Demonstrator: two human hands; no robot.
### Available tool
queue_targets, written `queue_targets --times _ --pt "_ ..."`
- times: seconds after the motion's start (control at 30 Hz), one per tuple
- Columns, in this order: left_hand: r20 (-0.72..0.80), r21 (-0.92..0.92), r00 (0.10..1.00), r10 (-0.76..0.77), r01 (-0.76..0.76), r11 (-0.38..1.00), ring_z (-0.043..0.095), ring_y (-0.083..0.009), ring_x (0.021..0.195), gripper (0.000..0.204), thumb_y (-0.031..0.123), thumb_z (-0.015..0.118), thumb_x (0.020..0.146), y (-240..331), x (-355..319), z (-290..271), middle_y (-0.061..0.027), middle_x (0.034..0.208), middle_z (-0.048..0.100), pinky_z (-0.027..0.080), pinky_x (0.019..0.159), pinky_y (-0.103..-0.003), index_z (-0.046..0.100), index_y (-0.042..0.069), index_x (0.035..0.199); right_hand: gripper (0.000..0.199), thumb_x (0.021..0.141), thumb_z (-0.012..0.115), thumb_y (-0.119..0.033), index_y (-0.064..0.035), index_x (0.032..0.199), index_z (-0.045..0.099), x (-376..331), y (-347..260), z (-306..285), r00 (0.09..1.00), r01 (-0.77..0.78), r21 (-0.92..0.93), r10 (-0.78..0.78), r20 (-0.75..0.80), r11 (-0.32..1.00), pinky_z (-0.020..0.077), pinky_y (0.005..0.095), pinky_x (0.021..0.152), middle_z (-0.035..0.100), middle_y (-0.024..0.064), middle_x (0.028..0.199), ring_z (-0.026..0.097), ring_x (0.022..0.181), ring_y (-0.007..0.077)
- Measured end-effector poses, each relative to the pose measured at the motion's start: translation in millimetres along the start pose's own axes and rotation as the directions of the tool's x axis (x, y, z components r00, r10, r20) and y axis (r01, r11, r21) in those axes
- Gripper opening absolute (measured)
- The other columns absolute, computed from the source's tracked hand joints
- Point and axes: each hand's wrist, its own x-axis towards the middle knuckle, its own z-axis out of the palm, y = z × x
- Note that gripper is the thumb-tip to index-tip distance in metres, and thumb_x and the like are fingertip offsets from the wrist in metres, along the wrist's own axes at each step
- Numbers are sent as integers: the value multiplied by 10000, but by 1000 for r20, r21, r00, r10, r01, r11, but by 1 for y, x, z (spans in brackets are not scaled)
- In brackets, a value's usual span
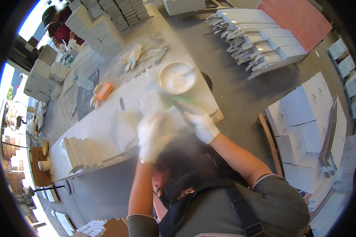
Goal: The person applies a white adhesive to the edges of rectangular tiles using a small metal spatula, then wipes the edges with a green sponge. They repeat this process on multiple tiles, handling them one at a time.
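Note:
Both of my hands wear white knitted gloves. My left hand (154,132), smeared by motion, is closed at the left edge of a pale rectangular tile (173,120) above the near edge of the worktable. My right hand (201,124) is closed around a dark, narrow tool (178,106) at the tile's right side; its working end cannot be made out. Just beyond my hands, a round pan (177,77) holds white material. A blurred green thing (186,100) lies between the pan and my right hand. Left of my left hand are blurred pale tiles (124,128).
A tile stack (81,152) sits at the table's left. Farther back are a loose glove (130,57), an orange block (104,91), a clear bottle (84,82) and tall tile stacks (93,29). A co-worker (63,27) stands far left. Slab stacks (304,122) flank the right.

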Motion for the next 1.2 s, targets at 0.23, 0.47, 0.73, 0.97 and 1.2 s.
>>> queue_targets --times 0.23,0.47,0.73,0.97,1.2 --pt "-14 -32 999 -36 36 999 581 -406 1290 863 370 973 586 -2 -1 1 -150 1406 656 460 1105 -517 673 83 1341 449 1022 593 -45 -15 1470 613 -1 -1 6 961 273 -86 -268 60 958 532 245 780 698 50 1211 643 907 93" --pt "38 -21 998 -44 45 999 581 -407 1277 848 362 967 597 -1 -2 -2 -148 1420 647 457 1109 -521 687 109 1356 432 1032 592 -83 -10 1457 624 -33 -6 -4 995 -92 19 91 45 996 519 250 722 723 63 1145 642 835 105" --pt "27 -65 999 -46 48 997 576 -403 1274 849 360 975 585 -4 -1 -3 -142 1412 648 461 1105 -513 695 111 1347 417 1039 572 -56 31 1445 613 21 -3 11 979 179 34 -182 95 983 404 338 1181 618 96 1437 542 1368 200" --pt "18 -55 997 -71 72 996 600 -397 1233 844 363 977 556 9 6 -2 -128 1372 664 461 1086 -526 707 115 1316 435 1023 645 -143 -19 1440 629 -25 -10 -9 996 -63 -3 63 70 998 486 270 636 722 33 1048 641 771 121" --pt "204 16 977 58 -62 998 571 -366 1255 776 399 955 575 72 -2 10 -87 1334 653 442 1069 -516 720 144 1270 400 1049 606 -116 -17 1437 592 -49 -66 -84 955 105 -70 -120 -270 992 525 277 656 710 78 992 663 773 159"
